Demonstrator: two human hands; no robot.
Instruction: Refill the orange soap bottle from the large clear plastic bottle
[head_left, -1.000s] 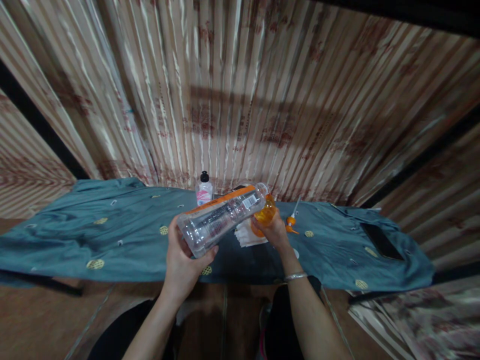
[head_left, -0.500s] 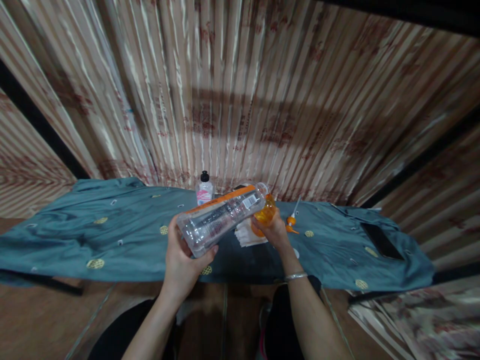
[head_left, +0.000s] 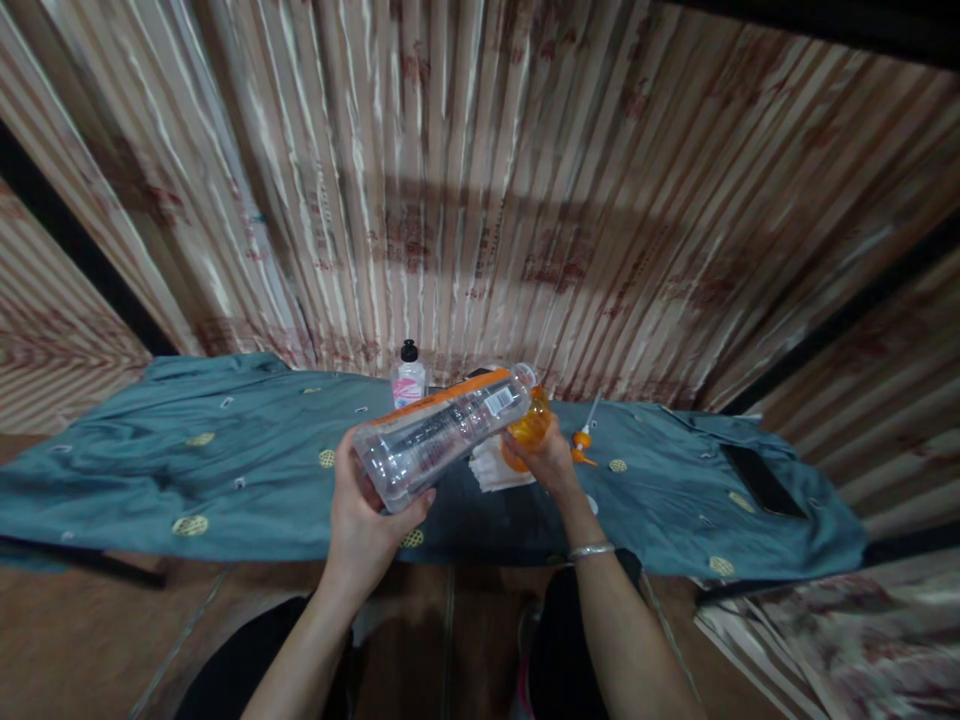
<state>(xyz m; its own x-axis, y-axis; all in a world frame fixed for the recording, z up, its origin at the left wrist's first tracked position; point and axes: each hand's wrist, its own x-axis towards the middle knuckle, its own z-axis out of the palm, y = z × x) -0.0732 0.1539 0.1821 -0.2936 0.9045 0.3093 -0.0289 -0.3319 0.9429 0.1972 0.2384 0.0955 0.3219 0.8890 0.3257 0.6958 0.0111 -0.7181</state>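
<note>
My left hand [head_left: 369, 520] grips the base of a large clear plastic bottle [head_left: 439, 435] with an orange-edged label. The bottle is tipped almost level, its mouth against the top of a small orange bottle [head_left: 531, 425]. My right hand [head_left: 547, 462] is wrapped round the orange bottle, which stands on the table covered by a teal cloth [head_left: 225, 470]. An orange pump top [head_left: 583, 437] with a white tube lies on the cloth just right of my right hand. A folded white tissue [head_left: 491, 468] lies under the clear bottle.
A small pink-labelled bottle with a black cap [head_left: 409, 377] stands at the back of the table. A dark phone [head_left: 761, 481] lies on the cloth at the right. A striped curtain [head_left: 480, 180] hangs close behind the table. My knees are below the front edge.
</note>
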